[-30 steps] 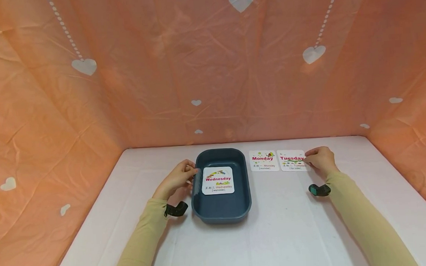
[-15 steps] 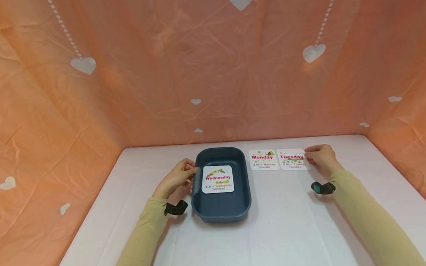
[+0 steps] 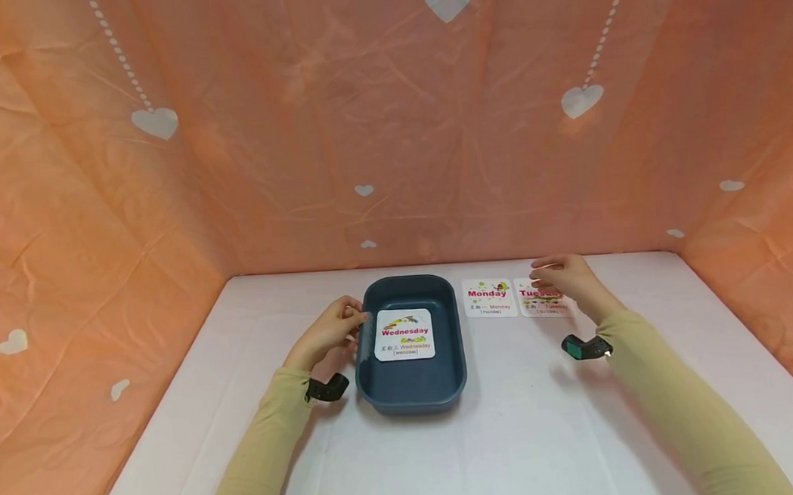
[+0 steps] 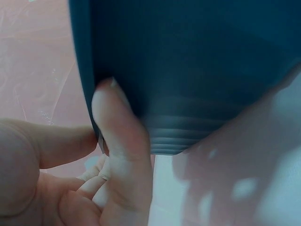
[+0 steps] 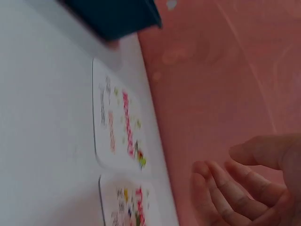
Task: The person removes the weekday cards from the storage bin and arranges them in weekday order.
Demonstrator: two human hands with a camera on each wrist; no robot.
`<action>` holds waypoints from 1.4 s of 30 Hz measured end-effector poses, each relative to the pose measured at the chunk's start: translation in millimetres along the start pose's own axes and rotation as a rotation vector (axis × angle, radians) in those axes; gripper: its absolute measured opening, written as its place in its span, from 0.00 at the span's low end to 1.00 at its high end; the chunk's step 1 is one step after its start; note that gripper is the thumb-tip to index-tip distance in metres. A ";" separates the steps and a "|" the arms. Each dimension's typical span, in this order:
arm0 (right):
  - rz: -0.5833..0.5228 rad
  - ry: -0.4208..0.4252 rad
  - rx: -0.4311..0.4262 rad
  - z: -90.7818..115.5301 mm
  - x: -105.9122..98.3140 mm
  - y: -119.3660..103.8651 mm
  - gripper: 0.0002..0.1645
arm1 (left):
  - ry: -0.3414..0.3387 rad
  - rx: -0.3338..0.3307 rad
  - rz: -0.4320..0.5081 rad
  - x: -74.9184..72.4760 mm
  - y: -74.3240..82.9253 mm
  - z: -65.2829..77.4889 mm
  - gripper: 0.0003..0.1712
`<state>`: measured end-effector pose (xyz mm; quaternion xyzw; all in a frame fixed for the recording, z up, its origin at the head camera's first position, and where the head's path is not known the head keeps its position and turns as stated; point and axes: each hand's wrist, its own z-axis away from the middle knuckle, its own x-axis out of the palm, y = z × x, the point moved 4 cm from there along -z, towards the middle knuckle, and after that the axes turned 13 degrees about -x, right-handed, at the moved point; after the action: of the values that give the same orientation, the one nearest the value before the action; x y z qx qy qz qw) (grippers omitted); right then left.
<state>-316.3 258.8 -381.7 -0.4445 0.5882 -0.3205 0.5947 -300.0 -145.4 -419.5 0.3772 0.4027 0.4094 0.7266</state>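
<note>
A dark blue rectangular tray (image 3: 412, 390) stands on the table, with the Wednesday card (image 3: 404, 335) lying face up in it. My left hand (image 3: 327, 333) pinches the tray's left rim; in the left wrist view its thumb (image 4: 120, 122) lies along the tray's wall (image 4: 188, 70). My right hand (image 3: 572, 281) hovers over the Tuesday card (image 3: 539, 308), its fingers loosely bent and holding nothing, and covers part of the card's upper right. To the left of that card, side by side with it, the Monday card (image 3: 490, 298) lies face up.
The white table (image 3: 517, 437) ends at the back against an orange curtain (image 3: 283, 171) with white hearts. Curtain also hangs at both sides. Each wrist wears a small black camera, such as the right one (image 3: 585, 347).
My right hand has let go of the Tuesday card's right edge, risen and moved left over it. The left hand, the tray and the cards have stayed in place.
</note>
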 end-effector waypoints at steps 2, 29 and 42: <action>-0.018 -0.015 -0.020 -1.1 7.6 -8.2 0.24 | -0.009 0.002 0.008 0.1 -0.3 -0.1 0.11; -0.209 -0.125 -0.194 -3.5 79.6 -79.6 0.19 | 0.001 -0.005 0.002 0.0 -0.5 1.1 0.12; -0.325 -0.231 -0.147 1.6 122.1 -86.5 0.23 | -0.007 -0.008 -0.018 2.8 11.5 13.5 0.10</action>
<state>-289.9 114.1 -354.2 -0.6094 0.4587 -0.3152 0.5647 -290.3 -141.5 -404.9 0.3722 0.4016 0.4033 0.7332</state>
